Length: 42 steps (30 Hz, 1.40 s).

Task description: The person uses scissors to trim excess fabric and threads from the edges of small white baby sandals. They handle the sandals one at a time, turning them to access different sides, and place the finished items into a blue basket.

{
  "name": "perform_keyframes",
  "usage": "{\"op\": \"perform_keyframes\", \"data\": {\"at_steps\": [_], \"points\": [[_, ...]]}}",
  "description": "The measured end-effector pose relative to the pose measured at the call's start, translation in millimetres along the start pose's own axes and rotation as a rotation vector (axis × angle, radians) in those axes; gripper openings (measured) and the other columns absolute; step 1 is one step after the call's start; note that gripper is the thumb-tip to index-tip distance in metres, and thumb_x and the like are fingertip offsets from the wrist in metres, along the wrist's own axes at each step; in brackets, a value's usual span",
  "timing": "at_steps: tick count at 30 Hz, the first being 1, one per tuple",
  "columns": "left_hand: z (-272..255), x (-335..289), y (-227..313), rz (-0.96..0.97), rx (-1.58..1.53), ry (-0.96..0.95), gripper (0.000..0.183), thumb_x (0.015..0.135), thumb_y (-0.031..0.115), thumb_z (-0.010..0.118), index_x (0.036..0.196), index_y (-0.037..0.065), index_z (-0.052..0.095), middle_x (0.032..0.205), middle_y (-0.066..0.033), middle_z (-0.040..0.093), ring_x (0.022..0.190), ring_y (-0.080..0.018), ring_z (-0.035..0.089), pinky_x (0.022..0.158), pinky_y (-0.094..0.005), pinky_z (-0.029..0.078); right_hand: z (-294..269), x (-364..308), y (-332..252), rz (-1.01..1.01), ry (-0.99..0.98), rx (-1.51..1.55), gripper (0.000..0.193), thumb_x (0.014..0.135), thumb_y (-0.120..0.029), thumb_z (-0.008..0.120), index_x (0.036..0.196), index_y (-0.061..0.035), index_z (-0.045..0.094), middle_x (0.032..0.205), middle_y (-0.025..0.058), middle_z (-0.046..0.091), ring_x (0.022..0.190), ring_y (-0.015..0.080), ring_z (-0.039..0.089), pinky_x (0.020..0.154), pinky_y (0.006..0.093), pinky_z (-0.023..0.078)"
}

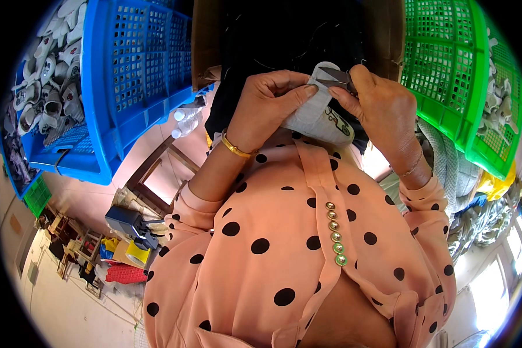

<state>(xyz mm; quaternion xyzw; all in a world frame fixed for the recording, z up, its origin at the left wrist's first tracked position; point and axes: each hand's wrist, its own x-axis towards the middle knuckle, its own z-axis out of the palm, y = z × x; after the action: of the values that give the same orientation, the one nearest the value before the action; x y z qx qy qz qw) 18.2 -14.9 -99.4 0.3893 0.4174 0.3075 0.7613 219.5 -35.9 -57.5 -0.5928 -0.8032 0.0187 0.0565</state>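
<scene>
Between a blue mesh crate (142, 64) and a green crate (443, 64), above thread-flecked black fabric (290, 40), the left grip (268, 101) pinches a grey shoe upper (308, 123); the right grip (387, 104) clasps dark snips (337, 78).

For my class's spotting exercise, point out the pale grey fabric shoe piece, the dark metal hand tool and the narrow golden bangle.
Pale grey fabric shoe piece (314, 120), head view: on its broad body.
Dark metal hand tool (337, 77), head view: on its visible middle.
Narrow golden bangle (234, 148), head view: on its band.
</scene>
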Motion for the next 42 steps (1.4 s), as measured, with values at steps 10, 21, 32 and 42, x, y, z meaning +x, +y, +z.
{"op": "perform_keyframes", "data": {"at_steps": [10, 21, 32, 42], "points": [[-7, -1, -8, -0.050, -0.067, -0.031, 0.024, 0.086, 0.011, 0.069, 0.107, -0.003, 0.068, 0.091, -0.0088, 0.071, 0.078, -0.0085, 0.065, 0.071, -0.0202, 0.052, 19, -6, 0, 0.004, 0.059, 0.130, 0.045, 0.085, -0.050, 0.061, 0.071, -0.0108, 0.045, 0.052, 0.0051, 0.049, 0.046, 0.0224, 0.054, 0.043, 0.0312, 0.042], [-10, 0, -11, -0.146, -0.054, -0.084, 0.024, 0.089, 0.011, 0.065, 0.109, -0.003, 0.068, 0.093, -0.0062, 0.070, 0.083, -0.0097, 0.064, 0.075, -0.0202, 0.049, 43, -8, 10, -0.103, 0.140, 0.156, 0.044, 0.083, -0.049, 0.064, 0.071, -0.0104, 0.046, 0.053, 0.0045, 0.048, 0.045, 0.0219, 0.052, 0.043, 0.0306, 0.042], [-5, 6, -24, -0.202, -0.036, -0.143, 0.026, 0.091, 0.012, 0.062, 0.112, -0.004, 0.065, 0.094, -0.0095, 0.070, 0.082, -0.0125, 0.067, 0.073, -0.0226, 0.053, 34, 14, 14, 0.020, 0.120, 0.459, 0.042, 0.084, -0.048, 0.063, 0.074, -0.0102, 0.050, 0.054, 0.0058, 0.051, 0.047, 0.0229, 0.054, 0.043, 0.0306, 0.042], [-3, 3, -11, -0.200, -0.086, -0.089, 0.025, 0.091, 0.013, 0.064, 0.110, -0.001, 0.066, 0.095, -0.0088, 0.070, 0.085, -0.0123, 0.066, 0.076, -0.0227, 0.053, -1, 14, 26, -0.245, -0.034, 0.010, 0.045, 0.086, -0.051, 0.058, 0.069, -0.0107, 0.046, 0.049, 0.0037, 0.047, 0.044, 0.0225, 0.053, 0.039, 0.0317, 0.040]]}}
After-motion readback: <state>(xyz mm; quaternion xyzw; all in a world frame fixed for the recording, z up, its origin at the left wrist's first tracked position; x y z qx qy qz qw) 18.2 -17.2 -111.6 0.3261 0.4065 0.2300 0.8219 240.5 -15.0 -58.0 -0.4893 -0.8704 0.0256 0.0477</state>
